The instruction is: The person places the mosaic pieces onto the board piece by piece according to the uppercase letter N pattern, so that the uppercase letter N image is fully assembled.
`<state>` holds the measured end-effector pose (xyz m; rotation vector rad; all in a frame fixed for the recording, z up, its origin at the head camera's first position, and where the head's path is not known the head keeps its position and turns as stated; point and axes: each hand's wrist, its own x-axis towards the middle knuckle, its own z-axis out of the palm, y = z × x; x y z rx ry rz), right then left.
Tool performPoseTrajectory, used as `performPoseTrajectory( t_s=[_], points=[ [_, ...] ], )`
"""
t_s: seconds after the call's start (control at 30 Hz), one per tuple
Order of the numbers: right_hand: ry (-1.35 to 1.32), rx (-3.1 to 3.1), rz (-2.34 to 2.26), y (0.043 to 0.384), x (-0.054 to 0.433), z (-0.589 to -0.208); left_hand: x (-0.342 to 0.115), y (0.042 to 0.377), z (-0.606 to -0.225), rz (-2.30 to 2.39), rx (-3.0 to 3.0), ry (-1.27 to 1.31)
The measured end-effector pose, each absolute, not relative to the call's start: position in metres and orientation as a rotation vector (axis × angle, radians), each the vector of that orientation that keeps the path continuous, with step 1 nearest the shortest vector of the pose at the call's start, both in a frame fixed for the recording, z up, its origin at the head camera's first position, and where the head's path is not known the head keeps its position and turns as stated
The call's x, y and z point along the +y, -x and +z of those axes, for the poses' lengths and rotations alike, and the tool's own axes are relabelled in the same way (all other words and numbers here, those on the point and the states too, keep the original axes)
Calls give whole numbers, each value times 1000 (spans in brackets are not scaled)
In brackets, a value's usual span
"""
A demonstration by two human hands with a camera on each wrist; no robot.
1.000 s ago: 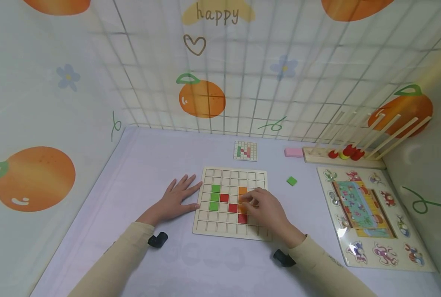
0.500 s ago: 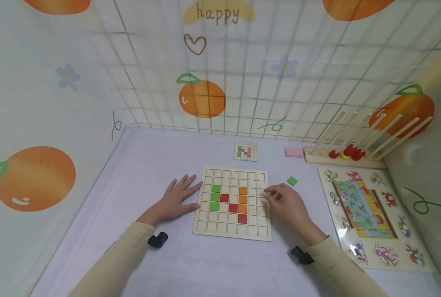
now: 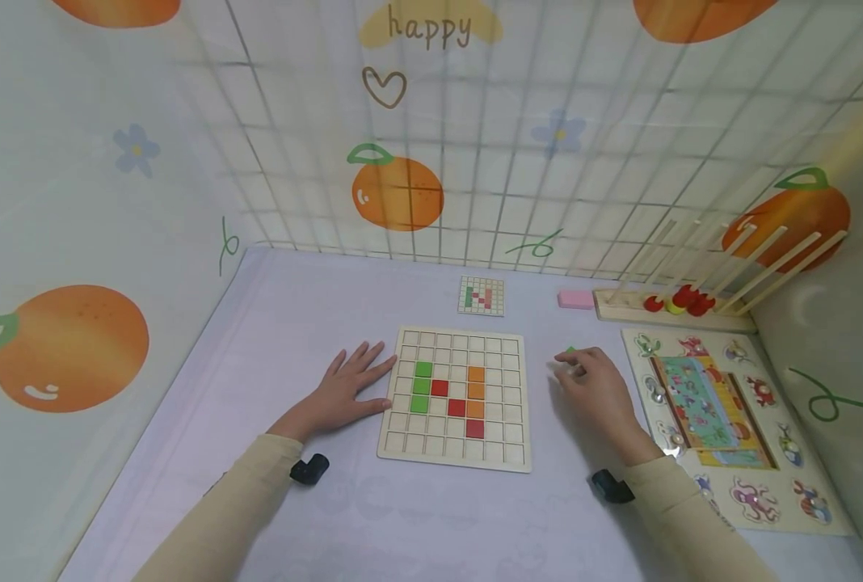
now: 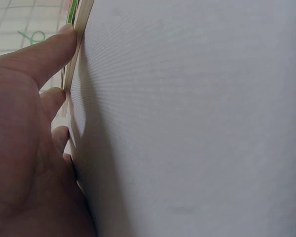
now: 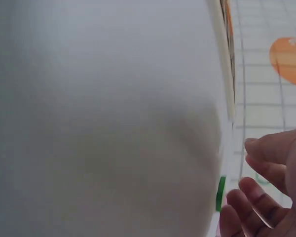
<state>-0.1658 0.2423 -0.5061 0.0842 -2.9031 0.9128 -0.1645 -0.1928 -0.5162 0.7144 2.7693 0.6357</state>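
The wooden grid board [image 3: 504, 449] lies flat, bearing a column of green tiles [image 3: 420, 385], a column of orange tiles [image 3: 476, 390] and a diagonal of red tiles [image 3: 456, 407]. My left hand [image 3: 344, 394] rests beside it with fingers spread, thumb and index fingertips at its left edge. To the board's right, my right hand [image 3: 597, 396] hovers with fingers loosely bent and nothing between them. A loose green tile [image 5: 220, 193] lies on the table near its fingertips in the right wrist view; in the head view the fingers mostly cover that tile.
Behind the board lies a small pattern card [image 3: 481, 296]. A pink block [image 3: 575, 299] and a wooden peg rack [image 3: 616, 307] with red and yellow pieces stand at the back right. A sea-animal puzzle board [image 3: 788, 521] lies at the right, partly under my right forearm.
My right hand has left the orange column and moved right, off the board, to the loose green tile. The orange column now shows uncovered. My left hand has stayed put.
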Motion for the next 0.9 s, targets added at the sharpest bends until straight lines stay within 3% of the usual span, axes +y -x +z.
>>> performPoseTrajectory(
  t_s=[0.9],
  points=[
    [7,-3028,913,187,261,-509,-193,165,-519,613,2777,-704]
  ],
)
